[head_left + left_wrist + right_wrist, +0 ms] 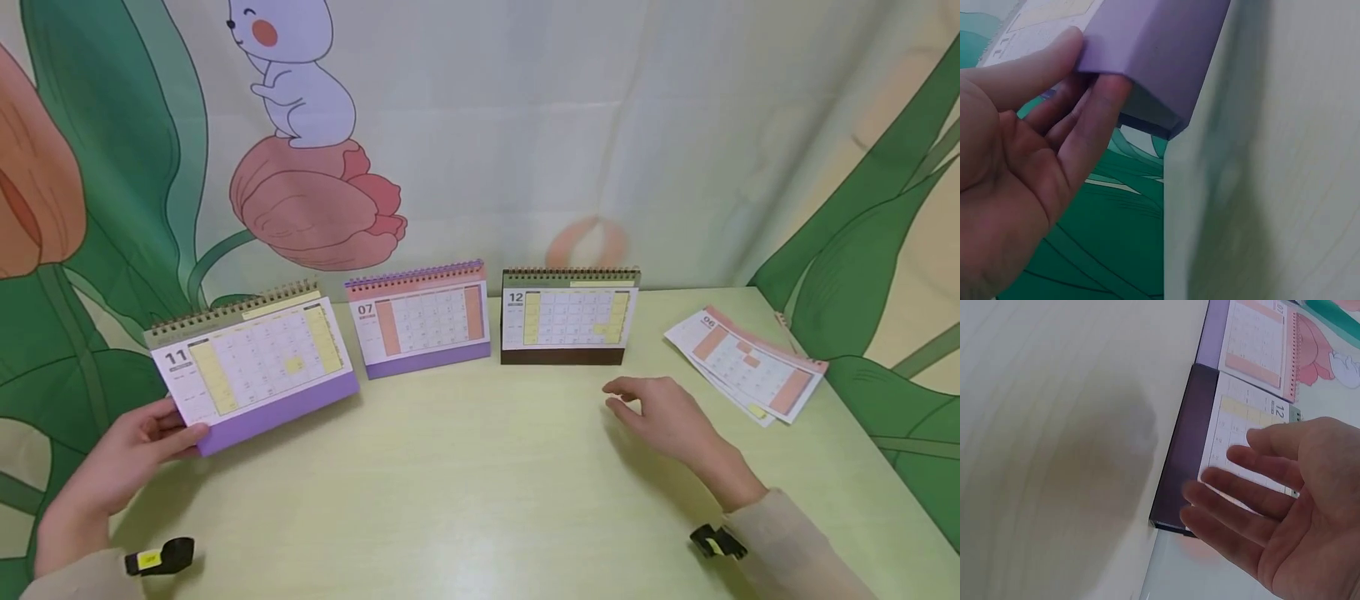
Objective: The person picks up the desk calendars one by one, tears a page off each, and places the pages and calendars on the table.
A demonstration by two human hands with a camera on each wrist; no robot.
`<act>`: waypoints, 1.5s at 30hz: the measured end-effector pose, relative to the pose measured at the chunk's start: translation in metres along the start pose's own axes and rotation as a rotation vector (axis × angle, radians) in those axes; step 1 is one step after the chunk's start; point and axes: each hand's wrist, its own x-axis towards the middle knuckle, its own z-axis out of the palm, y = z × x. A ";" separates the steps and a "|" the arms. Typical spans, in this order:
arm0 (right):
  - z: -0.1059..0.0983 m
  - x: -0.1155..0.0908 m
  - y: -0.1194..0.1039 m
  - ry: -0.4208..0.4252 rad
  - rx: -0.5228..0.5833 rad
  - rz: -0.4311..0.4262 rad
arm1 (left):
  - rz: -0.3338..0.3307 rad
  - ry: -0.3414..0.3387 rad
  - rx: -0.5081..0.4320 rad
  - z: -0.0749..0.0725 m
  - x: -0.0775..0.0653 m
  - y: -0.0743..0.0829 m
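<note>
My left hand (123, 462) grips the lower left corner of a purple-based desk calendar (258, 367) that shows 11. In the left wrist view the thumb lies on its front and the fingers curl in behind the purple base (1166, 56). The calendar stands at a slant. My right hand (667, 417) holds nothing and hovers with loosely bent fingers in front of a dark-based desk calendar (566, 321) that shows 12. Seen from the right wrist, the fingers overlap that calendar's dark base (1179, 462).
Between those two stands another purple-based calendar (423, 321) showing 07. Loose calendar sheets (765, 367), the top one marked 06, lie at the right of the pale table (465, 500). A printed curtain (480, 150) hangs close behind the calendars.
</note>
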 end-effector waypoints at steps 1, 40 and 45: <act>0.001 0.000 -0.001 0.006 -0.001 -0.003 | 0.011 -0.004 -0.005 0.000 -0.001 0.001; 0.032 0.002 -0.061 -0.008 -0.009 -0.150 | 0.182 -0.364 -0.055 0.043 0.010 0.056; 0.032 0.000 -0.069 -0.007 -0.019 -0.178 | 0.192 -0.388 -0.056 0.055 0.015 0.063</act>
